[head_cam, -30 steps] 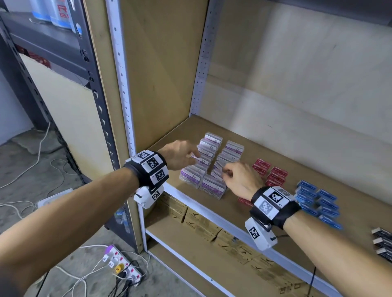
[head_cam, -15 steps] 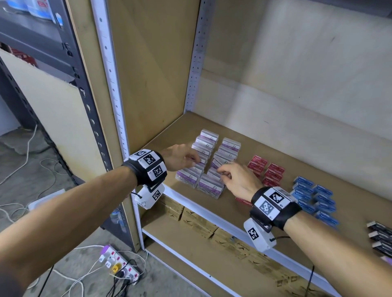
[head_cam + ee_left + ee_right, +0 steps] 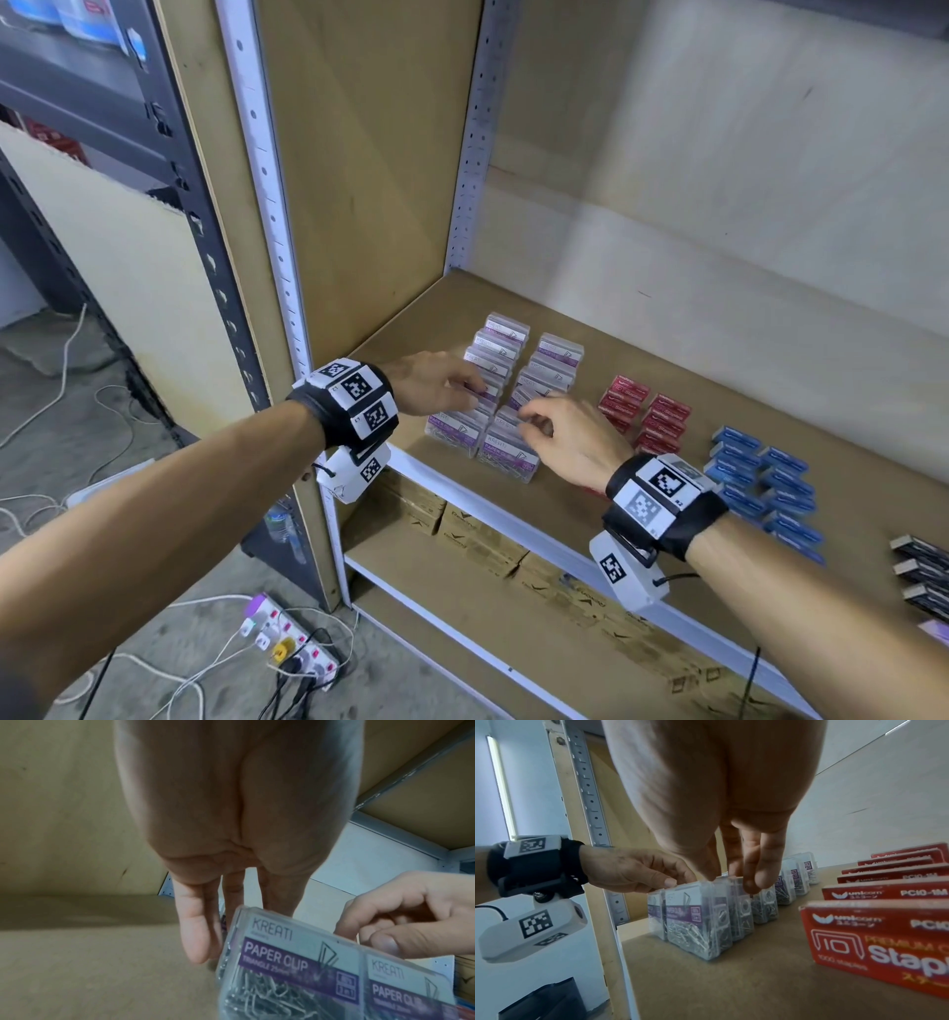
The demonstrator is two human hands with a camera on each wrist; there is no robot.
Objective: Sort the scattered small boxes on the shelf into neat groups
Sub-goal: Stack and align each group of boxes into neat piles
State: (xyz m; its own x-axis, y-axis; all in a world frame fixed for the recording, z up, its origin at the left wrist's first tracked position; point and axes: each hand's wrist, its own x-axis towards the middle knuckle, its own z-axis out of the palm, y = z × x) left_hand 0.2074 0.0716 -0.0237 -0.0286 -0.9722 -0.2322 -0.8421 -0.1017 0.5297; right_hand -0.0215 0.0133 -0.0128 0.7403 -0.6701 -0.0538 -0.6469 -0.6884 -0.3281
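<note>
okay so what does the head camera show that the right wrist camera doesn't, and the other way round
Only the head view shows the blue boxes, the dark boxes at the far right, the lower shelf's brown cartons and the power strip. Only the right wrist view makes the red boxes' staples label readable. Both show the clear paper clip boxes in two rows, with the left hand and right hand on them.

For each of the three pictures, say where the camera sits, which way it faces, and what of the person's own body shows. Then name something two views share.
Head: worn on the head, facing down at the shelf; both forearms, left hand, right hand.
Left wrist: faces along the left palm to the paper clip boxes.
Right wrist: faces along the right palm to those boxes and red staple boxes.
Shared: each wrist view also shows the other hand.
</note>
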